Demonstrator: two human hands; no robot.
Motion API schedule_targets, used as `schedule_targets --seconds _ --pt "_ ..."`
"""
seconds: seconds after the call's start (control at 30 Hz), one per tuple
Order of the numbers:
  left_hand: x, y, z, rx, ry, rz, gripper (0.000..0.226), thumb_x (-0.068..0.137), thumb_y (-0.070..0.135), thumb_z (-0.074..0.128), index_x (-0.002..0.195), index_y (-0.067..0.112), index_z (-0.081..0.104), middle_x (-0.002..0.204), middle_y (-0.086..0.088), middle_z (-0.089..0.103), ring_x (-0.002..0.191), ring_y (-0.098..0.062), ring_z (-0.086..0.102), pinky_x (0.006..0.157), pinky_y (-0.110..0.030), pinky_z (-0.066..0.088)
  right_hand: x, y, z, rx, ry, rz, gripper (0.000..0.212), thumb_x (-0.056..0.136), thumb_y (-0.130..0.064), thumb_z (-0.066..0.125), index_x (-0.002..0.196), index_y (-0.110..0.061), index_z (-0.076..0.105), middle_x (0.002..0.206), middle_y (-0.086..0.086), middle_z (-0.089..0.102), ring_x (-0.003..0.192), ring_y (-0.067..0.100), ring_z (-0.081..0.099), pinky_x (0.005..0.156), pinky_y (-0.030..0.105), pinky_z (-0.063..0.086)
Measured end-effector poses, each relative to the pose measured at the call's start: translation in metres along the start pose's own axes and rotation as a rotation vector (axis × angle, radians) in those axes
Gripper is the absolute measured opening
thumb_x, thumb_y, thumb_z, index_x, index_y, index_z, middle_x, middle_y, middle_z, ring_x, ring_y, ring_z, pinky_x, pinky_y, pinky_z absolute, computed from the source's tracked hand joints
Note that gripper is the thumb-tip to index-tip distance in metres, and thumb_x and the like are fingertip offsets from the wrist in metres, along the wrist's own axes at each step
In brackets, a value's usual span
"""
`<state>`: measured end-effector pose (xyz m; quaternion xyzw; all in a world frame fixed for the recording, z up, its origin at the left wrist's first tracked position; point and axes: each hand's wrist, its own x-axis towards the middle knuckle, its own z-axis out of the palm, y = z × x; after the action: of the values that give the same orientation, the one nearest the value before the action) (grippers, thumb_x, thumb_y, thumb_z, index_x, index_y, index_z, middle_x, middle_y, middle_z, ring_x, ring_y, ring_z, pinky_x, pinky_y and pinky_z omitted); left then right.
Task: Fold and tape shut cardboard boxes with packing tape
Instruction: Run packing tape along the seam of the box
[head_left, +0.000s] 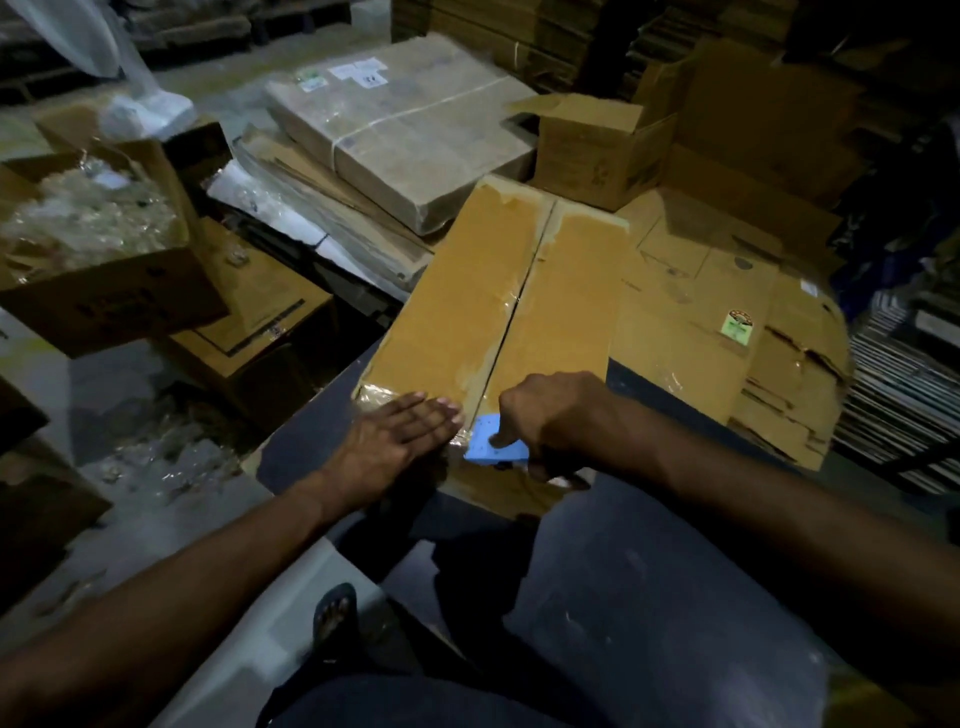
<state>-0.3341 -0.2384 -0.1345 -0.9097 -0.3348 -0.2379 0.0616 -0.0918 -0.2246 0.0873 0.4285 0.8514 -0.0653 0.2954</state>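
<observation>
The room is a dim storeroom crowded with cardboard. Flattened cartons (727, 312) spread out at three o'clock, a wrapped flat bundle (405, 135) lies at twelve, and an open carton of clear plastic scraps (88, 234) sits at nine.

In the middle of it all is the long cardboard box (498, 291) being sealed. It rests on a dark work surface (311, 447) with its long axis running from the person's hands away toward one o'clock. Its two top flaps are folded down and meet along a centre seam (519, 296) that follows that same line. Glossy patches near the close edge look like tape, though how far it runs I cannot tell.

The left hand (400, 441) lies flat, fingers straight and together, pressing the near-left corner of the box, just left of the seam. The right hand (550, 415) is curled around a blue tape dispenser (493, 441), forefinger on top, sitting right at the near end of the seam.

So the right hand is the one on the line. My guess is the pull goes straight away along the seam toward one o'clock, with the left palm pinning the box against that drag.
</observation>
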Motion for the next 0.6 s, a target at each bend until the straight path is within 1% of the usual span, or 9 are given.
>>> schedule_targets --seconds 0.13,0.23,0.33,0.4,0.43,0.47,0.5,0.53,0.6 --pt "-0.001 0.004 0.004 0.006 0.031 0.015 0.057 0.106 0.001 0.064 0.161 0.010 0.053 0.169 -0.005 0.049 0.157 -0.020 0.046 0.126 -0.047 0.041 -0.021 0.016 0.018 -0.045 0.055 -0.060 0.040 0.095 -0.036 0.078 0.131 -0.027 0.065 0.119 0.003 0.068 0.095 0.029 0.069 0.058 0.031 0.042" --pt "-0.002 0.001 0.004 0.005 0.015 0.009 0.067 0.102 -0.002 0.072 0.163 0.011 0.050 0.171 -0.004 0.045 0.160 -0.019 0.041 0.128 -0.047 0.040 -0.030 0.027 0.019 -0.053 0.047 -0.049 0.033 0.097 -0.035 0.073 0.129 -0.027 0.069 0.113 0.003 0.070 0.087 0.029 0.070 0.053 0.028 0.040" --pt "-0.006 0.000 0.004 -0.013 0.004 -0.014 0.073 0.099 -0.005 0.073 0.165 0.013 0.047 0.174 -0.002 0.040 0.162 -0.017 0.036 0.128 -0.047 0.040 -0.035 0.031 0.018 -0.042 0.031 -0.035 0.035 0.093 -0.029 0.078 0.126 -0.026 0.071 0.110 0.001 0.070 0.084 0.026 0.070 0.050 0.028 0.041" --pt "-0.006 -0.002 0.005 -0.027 0.002 -0.006 0.071 0.100 -0.005 0.071 0.165 0.012 0.047 0.174 -0.003 0.041 0.162 -0.018 0.037 0.126 -0.049 0.042 -0.041 0.034 0.021 -0.040 0.017 -0.030 0.030 0.092 -0.028 0.079 0.121 -0.025 0.072 0.103 -0.002 0.069 0.084 0.025 0.071 0.049 0.029 0.042" --pt "-0.006 -0.004 0.005 -0.026 -0.006 0.007 0.070 0.102 -0.003 0.069 0.166 0.012 0.046 0.174 -0.004 0.040 0.162 -0.019 0.037 0.126 -0.050 0.042 -0.048 0.038 0.023 -0.032 0.010 -0.005 0.016 0.096 -0.032 0.075 0.110 -0.023 0.073 0.093 -0.004 0.067 0.082 0.024 0.071 0.051 0.029 0.043" --pt "-0.006 -0.005 0.004 -0.021 -0.021 0.016 0.068 0.103 0.001 0.067 0.166 0.012 0.045 0.175 -0.005 0.039 0.162 -0.020 0.036 0.126 -0.051 0.042 -0.055 0.044 0.026 -0.007 0.010 0.028 0.018 0.102 -0.038 0.068 0.096 -0.022 0.072 0.082 -0.005 0.063 0.078 0.022 0.069 0.054 0.030 0.045" --pt "-0.006 -0.006 0.003 -0.015 -0.037 0.018 0.066 0.104 0.006 0.064 0.167 0.012 0.043 0.175 -0.005 0.038 0.163 -0.020 0.035 0.126 -0.051 0.041 -0.062 0.051 0.029 0.001 0.014 0.070 0.035 0.106 -0.047 0.061 0.084 -0.020 0.067 0.075 -0.006 0.060 0.075 0.022 0.069 0.059 0.031 0.048" --pt "-0.006 -0.005 0.001 -0.011 -0.049 0.017 0.064 0.106 0.010 0.061 0.167 0.013 0.043 0.175 -0.005 0.038 0.163 -0.020 0.035 0.127 -0.050 0.040 -0.070 0.057 0.033 -0.001 0.008 0.107 0.045 0.107 -0.055 0.054 0.082 -0.019 0.064 0.075 -0.006 0.060 0.077 0.022 0.070 0.064 0.033 0.051" --pt "-0.006 -0.004 -0.003 -0.016 -0.061 0.001 0.060 0.109 0.017 0.059 0.167 0.014 0.044 0.175 -0.005 0.038 0.163 -0.020 0.035 0.128 -0.050 0.039 -0.079 0.062 0.042 -0.006 0.016 0.150 0.048 0.107 -0.063 0.047 0.084 -0.021 0.056 0.084 -0.004 0.060 0.084 0.024 0.069 0.069 0.034 0.051"
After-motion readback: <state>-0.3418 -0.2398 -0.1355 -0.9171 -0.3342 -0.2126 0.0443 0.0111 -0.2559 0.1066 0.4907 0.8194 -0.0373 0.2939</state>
